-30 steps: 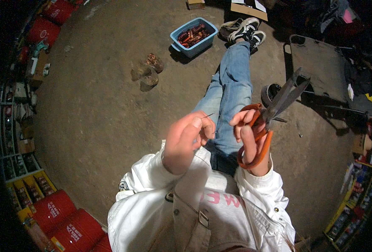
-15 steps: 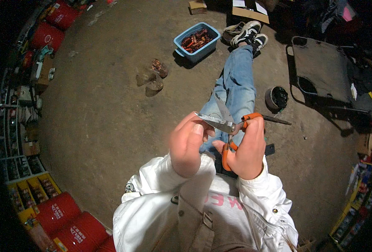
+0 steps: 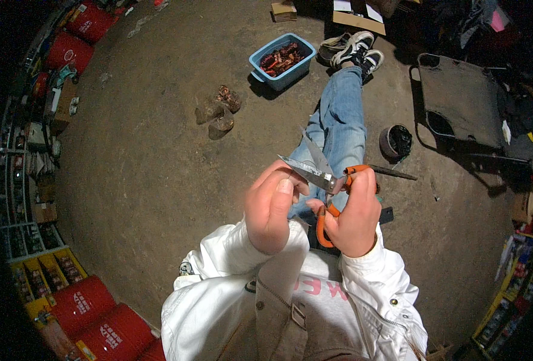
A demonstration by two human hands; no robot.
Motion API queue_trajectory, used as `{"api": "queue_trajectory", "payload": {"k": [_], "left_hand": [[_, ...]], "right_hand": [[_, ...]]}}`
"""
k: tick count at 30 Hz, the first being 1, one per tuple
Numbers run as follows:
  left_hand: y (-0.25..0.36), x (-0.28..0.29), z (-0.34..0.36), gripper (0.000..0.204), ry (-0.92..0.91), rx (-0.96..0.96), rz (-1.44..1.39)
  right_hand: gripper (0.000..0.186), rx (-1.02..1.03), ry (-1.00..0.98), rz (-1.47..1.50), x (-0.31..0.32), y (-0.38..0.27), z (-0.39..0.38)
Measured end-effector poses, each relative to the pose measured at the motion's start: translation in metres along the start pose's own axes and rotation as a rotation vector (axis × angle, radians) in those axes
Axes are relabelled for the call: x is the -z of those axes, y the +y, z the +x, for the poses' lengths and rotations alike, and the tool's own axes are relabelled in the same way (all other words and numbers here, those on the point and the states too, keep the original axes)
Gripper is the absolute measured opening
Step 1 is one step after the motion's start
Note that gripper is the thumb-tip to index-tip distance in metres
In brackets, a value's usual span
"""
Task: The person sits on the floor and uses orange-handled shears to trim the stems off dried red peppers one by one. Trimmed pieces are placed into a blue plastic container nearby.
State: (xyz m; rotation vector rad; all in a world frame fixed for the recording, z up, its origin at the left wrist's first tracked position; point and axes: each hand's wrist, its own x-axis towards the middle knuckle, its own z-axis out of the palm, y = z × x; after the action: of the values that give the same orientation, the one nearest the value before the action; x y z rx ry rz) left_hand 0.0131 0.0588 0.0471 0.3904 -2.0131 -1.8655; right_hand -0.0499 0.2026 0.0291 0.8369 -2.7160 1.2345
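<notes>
Orange-handled scissors (image 3: 316, 172) are in my right hand (image 3: 358, 219), with their blades spread apart and pointing up and left. My right fingers and thumb wrap the two handles. My left hand (image 3: 271, 207) is closed, thumb pressed toward curled fingers, right beside the tip of the lower blade. Whether it pinches the blade or some small thing is hidden. A dark rod (image 3: 393, 172) sticks out to the right from behind my right hand; I cannot tell whether I hold it. Both hands are above my lap, over blue jeans (image 3: 342, 108).
A blue plastic tub (image 3: 283, 77) of dark reddish pieces stands near my shoes (image 3: 357, 51). Left of it lie several brownish lumps (image 3: 221, 110). A black-filled bucket (image 3: 396, 142) and a folding chair (image 3: 462, 99) are at right. Red drums (image 3: 83, 304) and shelves line the left.
The scissors have shifted slightly, their blade tips moving a little up and left. My hands have hardly moved otherwise.
</notes>
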Motion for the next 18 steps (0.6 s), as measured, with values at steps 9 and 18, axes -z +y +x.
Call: {"api": "queue_trajectory", "payload": {"k": [9,18], "left_hand": [[-0.0014,-0.0022,0.0032,0.034,0.003,0.017,-0.041],[-0.0052,0.0046,0.0011,0.031,-0.029,0.046,-0.087]], "right_hand": [[0.053,0.029,-0.015,0.05,-0.0072,0.0065,0.0038],[0.056,0.014,-0.021,-0.001,-0.0031,0.0028,0.0061]]}}
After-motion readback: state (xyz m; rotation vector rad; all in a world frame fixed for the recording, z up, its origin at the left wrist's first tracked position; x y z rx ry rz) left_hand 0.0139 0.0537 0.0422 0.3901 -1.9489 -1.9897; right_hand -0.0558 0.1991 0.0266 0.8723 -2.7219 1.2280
